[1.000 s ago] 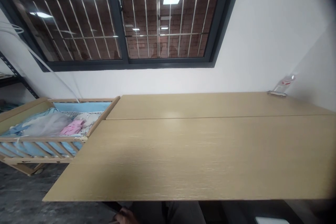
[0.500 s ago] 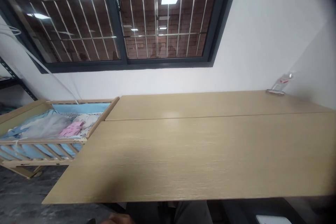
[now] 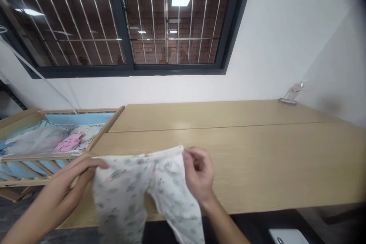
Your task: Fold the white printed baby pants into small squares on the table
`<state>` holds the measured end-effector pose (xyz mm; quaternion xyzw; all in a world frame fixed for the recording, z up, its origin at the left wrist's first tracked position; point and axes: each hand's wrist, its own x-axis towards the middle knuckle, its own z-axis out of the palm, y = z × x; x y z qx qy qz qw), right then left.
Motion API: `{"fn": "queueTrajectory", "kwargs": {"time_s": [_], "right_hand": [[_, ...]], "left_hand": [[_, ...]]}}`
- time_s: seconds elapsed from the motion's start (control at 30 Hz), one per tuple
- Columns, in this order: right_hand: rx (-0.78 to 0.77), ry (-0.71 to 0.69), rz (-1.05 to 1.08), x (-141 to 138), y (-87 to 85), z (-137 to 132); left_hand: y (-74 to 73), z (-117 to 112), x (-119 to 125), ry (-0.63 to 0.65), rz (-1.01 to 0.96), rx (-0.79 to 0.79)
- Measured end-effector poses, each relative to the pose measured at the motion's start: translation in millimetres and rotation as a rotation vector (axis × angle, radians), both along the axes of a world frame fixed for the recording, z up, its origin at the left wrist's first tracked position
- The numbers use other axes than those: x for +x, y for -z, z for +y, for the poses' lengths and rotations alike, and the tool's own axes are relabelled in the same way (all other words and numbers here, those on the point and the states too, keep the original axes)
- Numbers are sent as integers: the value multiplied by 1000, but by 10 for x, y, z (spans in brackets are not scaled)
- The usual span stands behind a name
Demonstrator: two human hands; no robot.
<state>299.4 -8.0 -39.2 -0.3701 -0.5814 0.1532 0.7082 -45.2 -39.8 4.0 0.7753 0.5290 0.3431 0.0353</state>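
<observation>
A barred window fills 12 o'clock above a white wall. A long wood-grain table runs across in front of you, with a clear plastic bottle at its far end near 1 o'clock. A wooden crib sits at 9 o'clock. At 6 o'clock, a white baby sleepsuit with a green print hangs over the table's near part. Your hands are well apart, holding it spread between them: your left hand grips one top edge, your right hand the other.
</observation>
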Motion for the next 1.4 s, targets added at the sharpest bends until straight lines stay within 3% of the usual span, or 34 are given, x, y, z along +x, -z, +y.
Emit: {"fn": "queueTrajectory", "kwargs": {"time_s": [0.1, 0.17, 0.27, 0.37, 0.47, 0.53, 0.67, 0.77, 0.93, 1.2, 1.4], "right_hand": [[-139, -27, -81, 331, -142, 395], [-259, -89, -217, 529, -93, 705], [-461, -172, -385, 752, 201, 1181], [-503, -183, -451, 865, 630, 1570], [-551, -194, -505, 907, 987, 1790], [-511, -168, -583, 925, 1125, 1829], [-350, -124, -785, 960, 1226, 1734], [-375, -170, -882, 969, 1269, 1664], [-358, -192, -937, 975, 1348, 1810], [-458, -155, -1011, 1040, 1381, 2350], [-506, -218, -830, 1070, 1455, 2570]], "left_hand": [[85, 521, 433, 73, -22, -27], [235, 867, 705, 69, -8, -43], [591, 1337, 992, 84, 46, -118], [992, 1680, 1166, 85, 155, -140], [1312, 1835, 1292, 59, 230, -153], [1471, 1847, 1357, 25, 258, -154], [1733, 1790, 1429, -24, 348, -117], [1894, 1773, 1449, -36, 428, -111], [2012, 1899, 1481, -81, 439, -144], [1990, 2315, 1565, -136, 425, -184], [1927, 2459, 1596, -127, 409, -215]]}}
